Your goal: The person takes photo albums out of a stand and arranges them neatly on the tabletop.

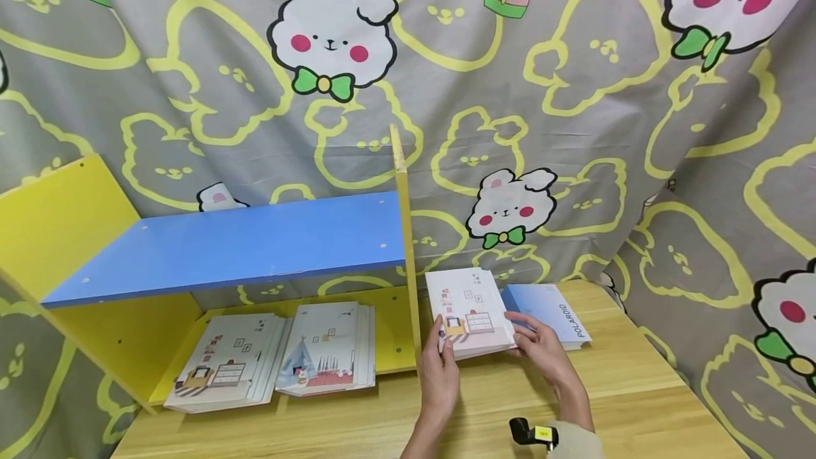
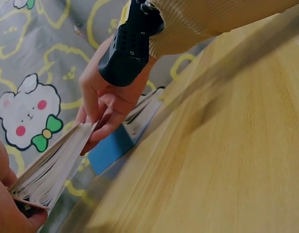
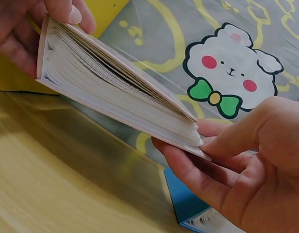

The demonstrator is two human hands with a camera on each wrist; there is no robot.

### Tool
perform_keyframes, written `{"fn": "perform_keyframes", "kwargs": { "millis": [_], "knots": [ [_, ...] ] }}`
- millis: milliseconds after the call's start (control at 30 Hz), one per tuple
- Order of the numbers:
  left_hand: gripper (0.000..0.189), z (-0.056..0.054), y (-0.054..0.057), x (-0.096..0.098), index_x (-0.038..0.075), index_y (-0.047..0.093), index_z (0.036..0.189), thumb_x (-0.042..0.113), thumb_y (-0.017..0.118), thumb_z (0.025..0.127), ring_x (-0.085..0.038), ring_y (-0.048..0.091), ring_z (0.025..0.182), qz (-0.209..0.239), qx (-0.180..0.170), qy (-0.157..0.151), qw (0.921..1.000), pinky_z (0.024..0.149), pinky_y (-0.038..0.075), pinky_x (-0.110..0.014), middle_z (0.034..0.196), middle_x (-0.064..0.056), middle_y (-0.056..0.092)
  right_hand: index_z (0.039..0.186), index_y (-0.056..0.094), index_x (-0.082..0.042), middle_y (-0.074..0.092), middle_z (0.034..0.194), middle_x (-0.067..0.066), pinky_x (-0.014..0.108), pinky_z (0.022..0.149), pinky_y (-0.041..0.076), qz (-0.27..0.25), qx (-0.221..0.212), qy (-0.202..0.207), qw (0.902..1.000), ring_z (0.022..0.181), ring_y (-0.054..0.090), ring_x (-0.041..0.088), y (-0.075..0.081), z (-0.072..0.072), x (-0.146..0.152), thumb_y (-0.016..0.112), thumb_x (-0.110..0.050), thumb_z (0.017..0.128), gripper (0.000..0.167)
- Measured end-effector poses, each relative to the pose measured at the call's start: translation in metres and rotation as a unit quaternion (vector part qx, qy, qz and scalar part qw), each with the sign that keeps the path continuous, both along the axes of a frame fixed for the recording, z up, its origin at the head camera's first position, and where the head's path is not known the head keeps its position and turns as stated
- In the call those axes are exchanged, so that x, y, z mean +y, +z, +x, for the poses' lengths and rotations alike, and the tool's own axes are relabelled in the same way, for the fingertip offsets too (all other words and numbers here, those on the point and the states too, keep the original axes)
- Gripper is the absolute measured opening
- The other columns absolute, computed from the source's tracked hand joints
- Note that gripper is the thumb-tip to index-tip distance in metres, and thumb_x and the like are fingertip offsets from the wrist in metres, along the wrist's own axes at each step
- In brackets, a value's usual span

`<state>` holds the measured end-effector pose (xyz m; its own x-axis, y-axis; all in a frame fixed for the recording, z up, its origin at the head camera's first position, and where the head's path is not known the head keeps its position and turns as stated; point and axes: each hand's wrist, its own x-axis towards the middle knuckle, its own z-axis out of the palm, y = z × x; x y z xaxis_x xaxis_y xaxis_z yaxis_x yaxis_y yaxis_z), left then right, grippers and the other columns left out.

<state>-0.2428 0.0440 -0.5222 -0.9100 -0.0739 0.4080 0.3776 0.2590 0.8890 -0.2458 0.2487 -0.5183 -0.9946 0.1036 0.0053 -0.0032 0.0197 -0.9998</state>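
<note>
A white photo album [image 1: 474, 317] with a drawn armchair and chest of drawers on its cover is held up between both hands. My left hand [image 1: 440, 377] grips its left side near the spine, thumb on the cover. At the opposite edge, my right hand [image 1: 545, 353] pinches the covers between thumb and fingers. The right wrist view shows the album's pages [image 3: 115, 87] slightly fanned, the album tilted above the table. Behind it to the right lies a blue album [image 1: 551, 314] marked POLAROID, partly hidden by my right hand.
Left of the hands stands a yellow shelf unit with a blue board [image 1: 255, 246] and an upright side panel [image 1: 405, 246]. Two stacks of white albums, one with a furniture cover [image 1: 223, 360] and one with a tent cover [image 1: 325, 349], lean inside. A patterned curtain hangs behind the wooden table [image 1: 637, 402].
</note>
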Motion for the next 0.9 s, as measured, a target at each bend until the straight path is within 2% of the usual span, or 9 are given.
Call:
{"fn": "perform_keyframes", "kwargs": {
  "millis": [200, 300, 433, 700, 900],
  "knots": [
    [0.047, 0.001, -0.004, 0.000, -0.007, 0.049, 0.147, -0.010, 0.052, 0.100, -0.029, 0.065, 0.107, -0.002, -0.014, -0.001, 0.9999, 0.084, 0.056, -0.037, 0.137, -0.029, 0.059, 0.148, 0.042, 0.011, 0.054, 0.140, 0.035, 0.036, 0.081, 0.061, -0.001, 0.001, 0.009, 1.0000, 0.100, 0.069, 0.015, -0.003, 0.001, 0.000, 0.042, 0.010, 0.104, 0.044],
    [0.047, 0.000, -0.007, 0.000, -0.007, 0.047, 0.148, -0.009, 0.051, 0.101, -0.033, 0.064, 0.114, -0.005, -0.023, -0.004, 0.9997, 0.091, 0.056, -0.041, 0.138, -0.028, 0.059, 0.148, 0.042, 0.011, 0.053, 0.140, 0.035, 0.037, 0.082, 0.061, -0.001, 0.002, 0.014, 0.9999, 0.101, 0.069, 0.016, -0.004, 0.001, -0.001, 0.042, 0.010, 0.105, 0.043],
    [0.047, -0.001, -0.009, 0.000, -0.007, 0.046, 0.148, -0.008, 0.050, 0.102, -0.039, 0.059, 0.125, -0.008, -0.025, -0.006, 0.9996, 0.103, 0.050, -0.049, 0.139, -0.029, 0.058, 0.147, 0.043, 0.011, 0.055, 0.139, 0.035, 0.038, 0.083, 0.061, 0.001, 0.001, 0.011, 0.9999, 0.101, 0.070, 0.017, -0.005, 0.001, -0.001, 0.042, 0.011, 0.104, 0.043],
    [0.046, -0.001, -0.010, 0.000, -0.007, 0.048, 0.147, -0.008, 0.051, 0.101, -0.041, 0.057, 0.127, -0.023, -0.015, 0.004, 0.9996, 0.105, 0.047, -0.053, 0.139, -0.028, 0.058, 0.147, 0.044, 0.011, 0.054, 0.139, 0.036, 0.035, 0.081, 0.062, 0.011, -0.007, 0.007, 0.9999, 0.103, 0.069, 0.019, -0.008, -0.002, -0.002, 0.042, 0.011, 0.103, 0.043],
    [0.045, -0.001, -0.012, 0.000, -0.006, 0.048, 0.148, -0.006, 0.051, 0.102, -0.041, 0.055, 0.130, -0.022, -0.033, 0.002, 0.9992, 0.107, 0.046, -0.053, 0.142, -0.027, 0.056, 0.147, 0.044, 0.011, 0.054, 0.139, 0.036, 0.034, 0.081, 0.062, 0.017, -0.015, 0.005, 0.9997, 0.107, 0.069, 0.024, -0.010, -0.003, -0.002, 0.040, 0.012, 0.103, 0.044]
  ]
}}
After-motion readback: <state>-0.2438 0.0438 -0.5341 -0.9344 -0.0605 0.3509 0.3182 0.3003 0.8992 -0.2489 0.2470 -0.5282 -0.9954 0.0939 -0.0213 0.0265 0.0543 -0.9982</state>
